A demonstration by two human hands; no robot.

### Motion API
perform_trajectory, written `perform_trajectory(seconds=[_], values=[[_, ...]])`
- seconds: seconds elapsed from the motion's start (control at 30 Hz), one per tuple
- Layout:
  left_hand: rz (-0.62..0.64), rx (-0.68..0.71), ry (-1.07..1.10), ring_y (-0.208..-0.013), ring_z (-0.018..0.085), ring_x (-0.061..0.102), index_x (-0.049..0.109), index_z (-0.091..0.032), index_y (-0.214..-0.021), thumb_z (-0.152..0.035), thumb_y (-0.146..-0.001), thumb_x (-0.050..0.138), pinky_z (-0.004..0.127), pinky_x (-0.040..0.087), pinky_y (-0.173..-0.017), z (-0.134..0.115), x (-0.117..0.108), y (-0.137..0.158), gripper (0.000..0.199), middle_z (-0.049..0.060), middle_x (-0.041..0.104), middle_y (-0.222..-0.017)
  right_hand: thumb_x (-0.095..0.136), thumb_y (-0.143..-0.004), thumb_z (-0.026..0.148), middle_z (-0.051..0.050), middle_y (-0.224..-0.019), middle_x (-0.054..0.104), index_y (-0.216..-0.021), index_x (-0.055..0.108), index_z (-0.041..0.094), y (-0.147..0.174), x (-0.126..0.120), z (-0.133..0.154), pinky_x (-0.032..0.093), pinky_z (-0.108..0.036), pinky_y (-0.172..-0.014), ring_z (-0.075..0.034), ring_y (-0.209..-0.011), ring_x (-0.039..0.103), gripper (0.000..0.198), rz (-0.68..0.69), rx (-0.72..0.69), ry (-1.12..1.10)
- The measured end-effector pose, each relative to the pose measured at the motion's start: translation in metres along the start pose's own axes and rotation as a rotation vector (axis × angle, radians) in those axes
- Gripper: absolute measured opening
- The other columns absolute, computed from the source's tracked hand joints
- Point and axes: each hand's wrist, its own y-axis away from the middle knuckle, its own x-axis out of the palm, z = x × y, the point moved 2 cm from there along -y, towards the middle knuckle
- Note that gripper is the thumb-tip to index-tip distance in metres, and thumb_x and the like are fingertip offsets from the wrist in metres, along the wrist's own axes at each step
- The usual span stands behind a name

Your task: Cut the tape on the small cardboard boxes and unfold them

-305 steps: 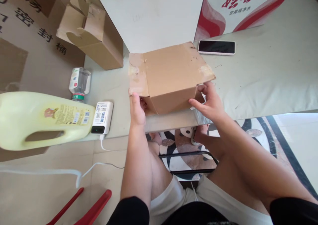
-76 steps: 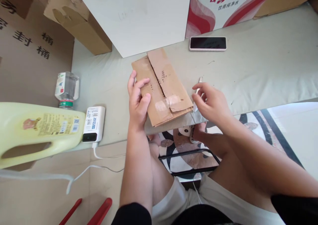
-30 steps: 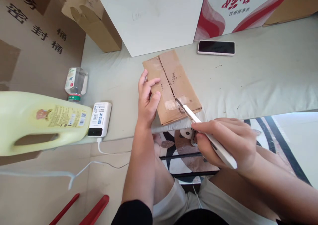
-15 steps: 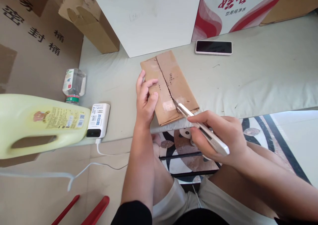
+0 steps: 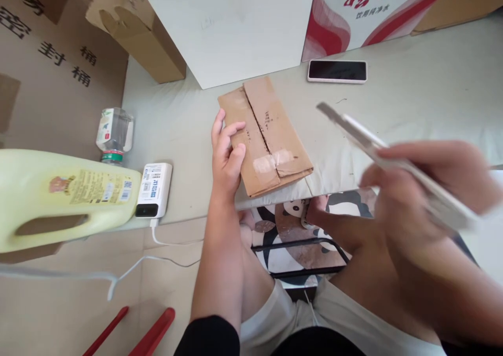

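Observation:
A small cardboard box (image 5: 281, 130) lies on the pale covered surface, with a dark slit along its top seam and clear tape near its front end. My left hand (image 5: 228, 154) grips the box's left side, thumb and fingers resting on its top. Away to the right, my right hand (image 5: 416, 188), blurred by motion, is closed around a white utility knife (image 5: 377, 146). The knife's blade sticks out toward the upper left, in the air and apart from the box.
A phone (image 5: 337, 71) lies behind the box, near a white box (image 5: 243, 31) and a red-and-white carton (image 5: 361, 20). At left are a white power bank (image 5: 155, 185) with a cable, a clear bottle (image 5: 115, 133), a yellow jug (image 5: 70, 188) and a large carton (image 5: 51, 94).
My right hand has lifted the utility knife out of the box's seam and swung it up and to the right. My left hand stays on the box.

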Motion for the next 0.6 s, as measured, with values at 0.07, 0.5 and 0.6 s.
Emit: perform_trajectory(seconds=[0.07,0.5,0.6], values=[[0.006,-0.002,-0.001,-0.158,0.032,0.022,0.064,-0.031,-0.121,-0.071,-0.087,0.055,0.050,0.027,-0.128,0.002,0.000,0.000,0.054,0.004,0.032,-0.165,0.057,-0.090,0.029,-0.003,-0.082,0.069,-0.118,0.061,0.027,-0.014,0.016,-0.018,0.050,-0.035,-0.062,-0.019,-0.066,0.063,0.029,-0.014,0.019,0.123],[0.143,0.124,-0.057,-0.159,0.037,0.019,0.047,-0.042,-0.139,-0.082,-0.065,0.071,0.058,0.030,-0.126,-0.040,-0.008,0.008,0.087,0.001,0.019,-0.171,0.048,-0.093,0.039,-0.023,-0.141,0.057,-0.127,0.069,0.013,-0.022,0.068,-0.074,0.046,-0.059,-0.108,-0.041,-0.131,0.054,0.047,0.359,0.141,0.459],[0.288,0.110,-0.126,-0.159,0.043,0.011,0.049,-0.038,-0.140,-0.076,-0.060,0.080,0.067,0.022,-0.126,-0.053,-0.007,0.014,0.094,0.007,0.020,-0.171,0.049,-0.092,0.036,-0.020,-0.136,0.063,-0.122,0.070,0.014,-0.019,0.074,-0.072,0.048,-0.057,-0.110,-0.039,-0.129,0.058,0.043,0.379,0.070,0.359]])
